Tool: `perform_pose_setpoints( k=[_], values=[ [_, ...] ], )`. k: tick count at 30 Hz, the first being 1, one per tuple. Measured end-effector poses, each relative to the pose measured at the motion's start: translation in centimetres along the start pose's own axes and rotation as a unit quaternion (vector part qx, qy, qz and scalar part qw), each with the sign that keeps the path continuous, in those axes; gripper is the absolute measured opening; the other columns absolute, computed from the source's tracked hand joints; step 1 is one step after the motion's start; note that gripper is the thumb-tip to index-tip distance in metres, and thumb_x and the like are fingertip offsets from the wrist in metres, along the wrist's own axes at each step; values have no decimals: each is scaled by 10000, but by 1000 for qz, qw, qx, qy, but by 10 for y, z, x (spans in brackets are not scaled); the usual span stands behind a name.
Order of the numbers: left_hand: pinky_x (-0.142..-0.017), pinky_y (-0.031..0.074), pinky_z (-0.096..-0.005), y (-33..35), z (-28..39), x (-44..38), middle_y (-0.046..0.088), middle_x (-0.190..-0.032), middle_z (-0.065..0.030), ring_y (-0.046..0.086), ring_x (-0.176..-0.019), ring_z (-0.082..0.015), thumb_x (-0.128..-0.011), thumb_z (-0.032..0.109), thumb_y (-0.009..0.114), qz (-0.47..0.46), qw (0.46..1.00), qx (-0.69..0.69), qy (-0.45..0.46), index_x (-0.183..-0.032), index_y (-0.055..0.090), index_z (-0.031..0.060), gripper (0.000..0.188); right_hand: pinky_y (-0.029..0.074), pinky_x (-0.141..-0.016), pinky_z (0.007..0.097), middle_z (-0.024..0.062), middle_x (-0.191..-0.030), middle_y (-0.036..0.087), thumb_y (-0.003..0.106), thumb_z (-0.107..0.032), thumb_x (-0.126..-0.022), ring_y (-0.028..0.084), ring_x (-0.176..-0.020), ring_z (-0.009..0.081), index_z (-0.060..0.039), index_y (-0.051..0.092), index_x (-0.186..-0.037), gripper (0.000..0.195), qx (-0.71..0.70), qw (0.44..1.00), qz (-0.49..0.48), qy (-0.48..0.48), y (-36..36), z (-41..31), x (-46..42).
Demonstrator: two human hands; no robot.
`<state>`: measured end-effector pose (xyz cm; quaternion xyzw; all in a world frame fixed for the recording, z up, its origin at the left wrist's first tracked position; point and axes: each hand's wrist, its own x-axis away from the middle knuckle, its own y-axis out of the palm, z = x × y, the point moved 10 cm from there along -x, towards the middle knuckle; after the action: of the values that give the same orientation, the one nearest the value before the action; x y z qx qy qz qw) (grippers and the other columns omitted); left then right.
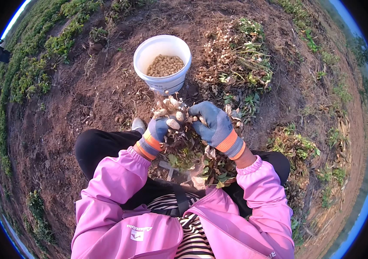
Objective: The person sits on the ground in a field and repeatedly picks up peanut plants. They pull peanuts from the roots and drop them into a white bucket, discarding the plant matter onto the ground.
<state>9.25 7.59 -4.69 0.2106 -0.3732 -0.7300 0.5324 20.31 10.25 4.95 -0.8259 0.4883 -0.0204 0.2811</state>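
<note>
A bunch of uprooted peanut plants (187, 137) hangs between my knees, roots and pods up, leaves down toward my lap. My left hand (155, 132), in a grey-blue work glove with an orange band, grips the bunch near its roots. Pale peanut pods (173, 124) stick out around that hand's fingers. At the bunch's right side, my gloved right hand (210, 124) curls its fingers around a peanut pod (203, 120). Whether that pod is still attached cannot be seen. Just beyond the hands stands a white plastic bucket (178, 84), partly filled with loose peanuts (165, 66).
To the bucket's right lies a heap of pulled peanut plants (235, 55) with pods showing. More plants (295, 145) lie by my right knee. Green crop rows (25, 71) run along the left. Brown soil (103, 87) surrounds the bucket, and my shoe (138, 125) rests near it.
</note>
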Motion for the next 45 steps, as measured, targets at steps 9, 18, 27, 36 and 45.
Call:
perform_pose_setpoints(
  k=[9,18,27,36,45],
  values=[
    [-766,464,-242,2,-3,-2,616,-1001,-81,585,-917,-165,-667,-37,551,101,993,-14,-58,-1098,549,-6,433,482,-731,335,140,-908,597,609,-30,-691,611,-824,283,-22,556,-959,274,-42,997,-3,69,3,13,2],
    [-753,479,-263,-9,-16,-4,613,-970,-51,594,-873,-159,-698,31,607,119,987,-25,-109,-1107,538,9,416,458,-726,259,73,-892,606,614,-40,-754,569,-805,119,-8,581,-996,246,-57,996,-29,68,3,8,3],
    [-813,461,-266,-3,-8,-7,604,-972,-75,582,-904,-177,-676,33,533,128,986,-85,-68,-1083,551,-12,410,445,-729,222,27,-922,610,602,-48,-758,529,-813,58,-20,587,-1004,248,-124,982,-21,140,-5,16,4],
    [-779,468,-257,-2,-2,-12,604,-959,-43,580,-872,-143,-724,76,586,95,982,-157,-49,-1066,559,11,349,436,-770,204,-15,-967,595,644,-75,-770,520,-851,40,-26,573,-1058,301,-260,935,-74,228,14,43,16],
    [-723,466,-247,-4,-5,-11,604,-912,-2,566,-812,-102,-721,70,612,105,982,-148,-50,-1042,591,20,325,435,-724,185,-26,-951,578,631,-27,-791,511,-814,27,-37,573,-1053,268,-290,930,-46,220,18,49,18]
  ],
)
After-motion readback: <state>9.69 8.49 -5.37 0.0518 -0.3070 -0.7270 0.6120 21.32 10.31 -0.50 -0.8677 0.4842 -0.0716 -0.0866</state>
